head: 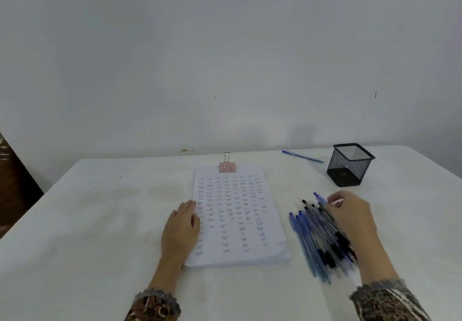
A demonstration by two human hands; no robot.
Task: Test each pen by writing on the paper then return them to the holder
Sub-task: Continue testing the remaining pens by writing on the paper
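A stack of white paper point(237, 230) covered with rows of the word "Test" lies in the middle of the table, clipped at the top by a pink binder clip point(227, 166). My left hand point(181, 230) rests flat on its left edge, fingers together, holding nothing. To the right lies a heap of several blue and black pens point(317, 238). My right hand point(350, 218) lies over the heap's right side with its fingers curled on the pens near their far ends. A black mesh pen holder point(350, 164) stands empty at the back right. One blue pen point(302, 156) lies alone left of it.
The table point(100, 220) is covered with a white cloth and ends at a white wall behind. A dark brown object point(12, 183) stands past the table's left edge.
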